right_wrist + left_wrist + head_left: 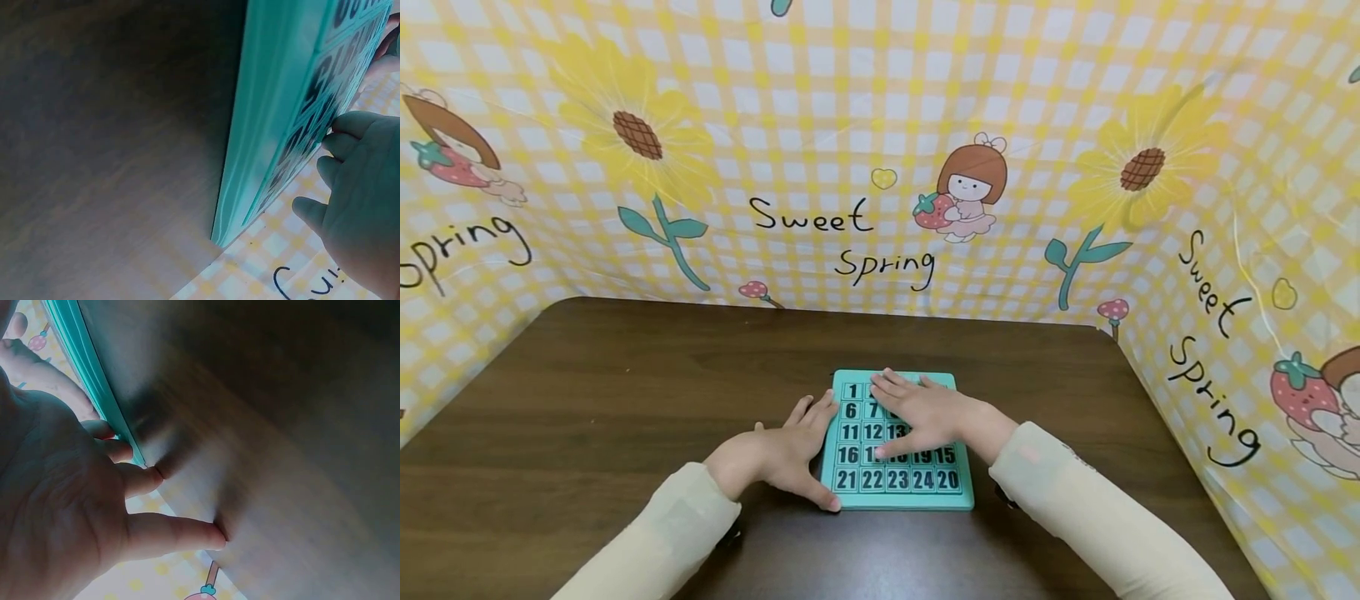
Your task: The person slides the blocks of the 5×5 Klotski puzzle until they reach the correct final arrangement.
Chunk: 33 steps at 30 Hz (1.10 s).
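Note:
A turquoise number slide puzzle (pixel 902 502) lies flat on the table, its tiles marked with black numbers. The bottom row reads 21, 22, 23, 24, 20, and 15 ends the row above. My left hand (pixel 790 454) rests along the puzzle's left side, fingers extended, thumb at the near left corner. Over the tiles spreads my right hand (pixel 925 412), its thumb at the fourth row and its fingers by the top row, hiding several upper right tiles. The left wrist view shows fingertips at the puzzle's edge (pixel 94 375). Straight fingers (pixel 309 211) reach across the tile face in the right wrist view.
The dark brown wooden table (pixel 700 358) extends around the puzzle. A yellow checked cloth (pixel 820 125) with flowers, cartoon figures and "Sweet Spring" lettering hangs behind it and along both sides.

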Motion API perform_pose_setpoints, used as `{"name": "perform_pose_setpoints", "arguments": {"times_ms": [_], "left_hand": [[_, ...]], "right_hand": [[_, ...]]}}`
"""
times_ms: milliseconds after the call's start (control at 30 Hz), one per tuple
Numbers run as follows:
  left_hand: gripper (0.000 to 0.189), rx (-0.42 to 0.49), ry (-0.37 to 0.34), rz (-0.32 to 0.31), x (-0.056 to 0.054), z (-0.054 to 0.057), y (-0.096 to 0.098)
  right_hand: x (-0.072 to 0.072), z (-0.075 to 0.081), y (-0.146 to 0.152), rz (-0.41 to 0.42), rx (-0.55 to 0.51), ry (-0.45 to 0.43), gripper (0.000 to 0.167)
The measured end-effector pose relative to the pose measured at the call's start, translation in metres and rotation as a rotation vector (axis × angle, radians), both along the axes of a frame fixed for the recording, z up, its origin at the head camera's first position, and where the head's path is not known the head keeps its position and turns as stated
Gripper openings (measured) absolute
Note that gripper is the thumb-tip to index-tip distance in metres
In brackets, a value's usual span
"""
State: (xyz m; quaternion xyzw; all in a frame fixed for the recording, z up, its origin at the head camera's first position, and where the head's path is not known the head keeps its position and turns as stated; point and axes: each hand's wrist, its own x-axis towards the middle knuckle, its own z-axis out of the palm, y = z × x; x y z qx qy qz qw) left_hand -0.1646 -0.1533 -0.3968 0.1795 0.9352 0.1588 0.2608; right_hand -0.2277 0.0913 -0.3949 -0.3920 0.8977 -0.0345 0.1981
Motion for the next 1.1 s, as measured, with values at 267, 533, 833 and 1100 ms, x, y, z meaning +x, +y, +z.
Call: {"name": "perform_pose_setpoints", "arguments": {"times_ms": [267,533,833,1100], "left_hand": [[0.135,0.014,0.004,0.003,0.002,0.001,-0.001],[0.135,0.018,0.003,0.008,0.002,0.001,-0.002],[0.135,0.012,0.004,0.007,0.002,0.001,-0.002],[0.136,0.01,-0.001,0.004,0.002,0.001,-0.002]], "right_hand": [[-0.005,-0.001,0.027,-0.052,-0.035,-0.006,0.096],[-0.003,0.0,0.046,-0.091,-0.046,-0.038,0.094],[0.001,-0.002,0.045,-0.096,-0.041,-0.039,0.094],[0.002,-0.002,0.04,-0.071,-0.033,-0.022,0.095]]}}
